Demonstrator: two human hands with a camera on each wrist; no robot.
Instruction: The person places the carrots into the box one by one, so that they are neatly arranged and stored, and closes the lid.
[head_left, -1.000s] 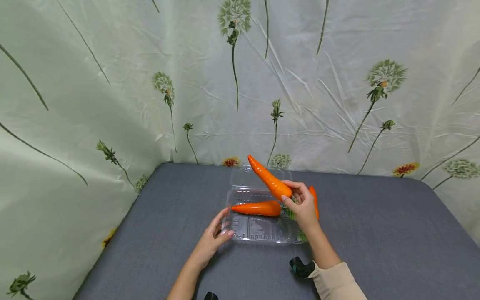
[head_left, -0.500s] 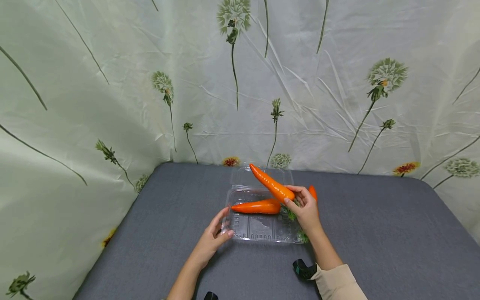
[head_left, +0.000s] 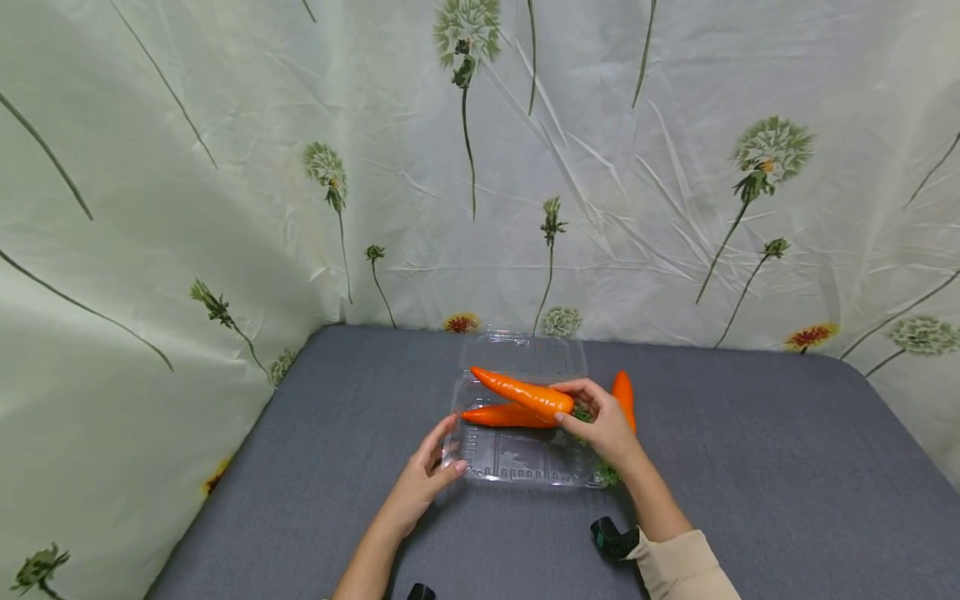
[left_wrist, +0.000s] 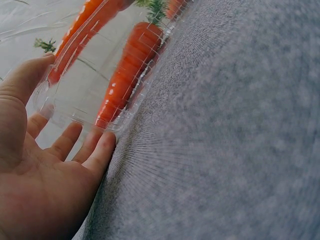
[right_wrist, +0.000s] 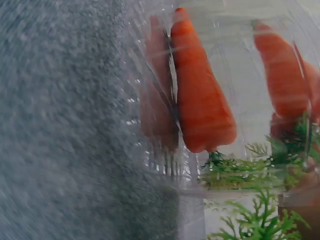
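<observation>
Head view: left hand (head_left: 423, 483) unchanged, fingers spread at clear container's (head_left: 517, 462) left end; lower carrot (head_left: 491, 416) lies inside, same spot; upper carrot (head_left: 521, 392) now lower, flatter, overlapping it, thick end pinched by right hand (head_left: 603, 425); third carrot (head_left: 624, 394) at right, partly hidden.

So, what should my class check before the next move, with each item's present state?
1. Clear lid of the rectangular plastic container open: ok.
2. Left hand touching the container's left side: ok.
3. Right hand gripping the upper tapered orange carrot near its leafy end: ok.
4. Upper carrot resting in the container: not ok, held above the lower orange carrot.
5. Third orange carrot inside the container: not ok, outside, to its right.
</observation>
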